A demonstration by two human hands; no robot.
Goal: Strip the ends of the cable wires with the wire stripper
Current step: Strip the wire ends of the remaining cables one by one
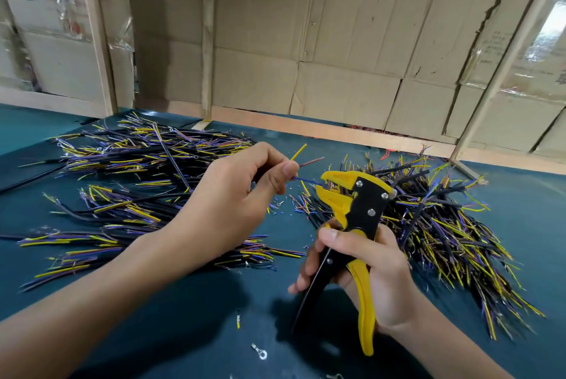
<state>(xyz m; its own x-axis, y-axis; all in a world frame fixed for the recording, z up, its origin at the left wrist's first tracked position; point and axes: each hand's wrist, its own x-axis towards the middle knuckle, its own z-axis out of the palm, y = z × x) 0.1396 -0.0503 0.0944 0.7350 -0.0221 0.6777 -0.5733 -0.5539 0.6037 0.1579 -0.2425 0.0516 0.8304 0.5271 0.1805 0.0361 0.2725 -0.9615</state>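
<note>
Your left hand (232,195) pinched a cable, its blue wire (306,180) running level from thumb and forefinger rightward into the yellow head of the wire stripper (355,210), which your right hand (367,268) gripped by both handles, head up and tilted left. The wire's long axis pointed straight across at the tool's mouth; the tip appeared just inside (seating depth could not be judged). Yellow wire (298,152) and brown wire (312,161) splayed clear above. Bundles lay heaped on the green table (183,317) left and right, the right heap (453,225) apparently stripped.
</note>
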